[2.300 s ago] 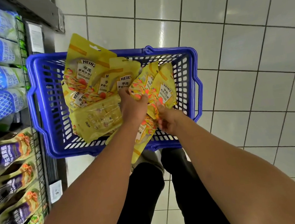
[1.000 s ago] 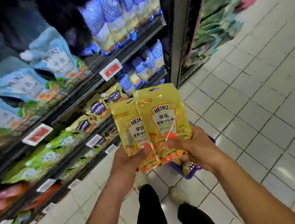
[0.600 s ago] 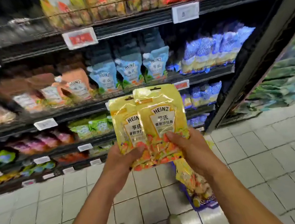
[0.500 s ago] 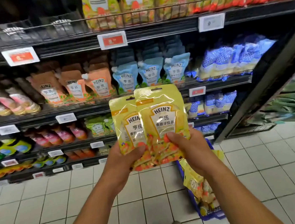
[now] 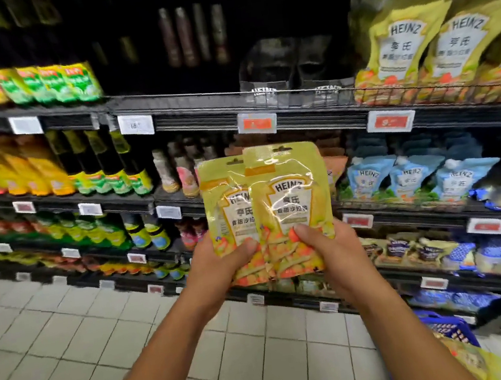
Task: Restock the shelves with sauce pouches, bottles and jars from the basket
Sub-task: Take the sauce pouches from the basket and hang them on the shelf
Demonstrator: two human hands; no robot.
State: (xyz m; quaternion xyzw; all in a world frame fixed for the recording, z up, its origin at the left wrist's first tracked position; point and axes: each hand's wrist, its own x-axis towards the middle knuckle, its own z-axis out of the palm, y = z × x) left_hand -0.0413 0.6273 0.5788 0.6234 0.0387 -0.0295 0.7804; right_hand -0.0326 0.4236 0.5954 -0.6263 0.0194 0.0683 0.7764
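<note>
Legible print: Heinz pouches and one shelf tag.
Front yellow pouch (image 5: 290,191): "HEINZ", 亨氏, 香甜沙拉酱. Rear yellow pouch (image 5: 229,206), half covered: "HEIN…", 亨氏, 香甜沙拉, cut off. Large yellow pouches (image 5: 398,45) at the right end of the upper shelf (image 5: 312,109): "HEINZ", 亨氏. Pale blue pouches (image 5: 405,177) one shelf down: "HEINZ", 亨氏. Red price tag (image 5: 390,122) on the upper shelf's front edge: "9.", rest blurred. Other tags unreadable.
</note>
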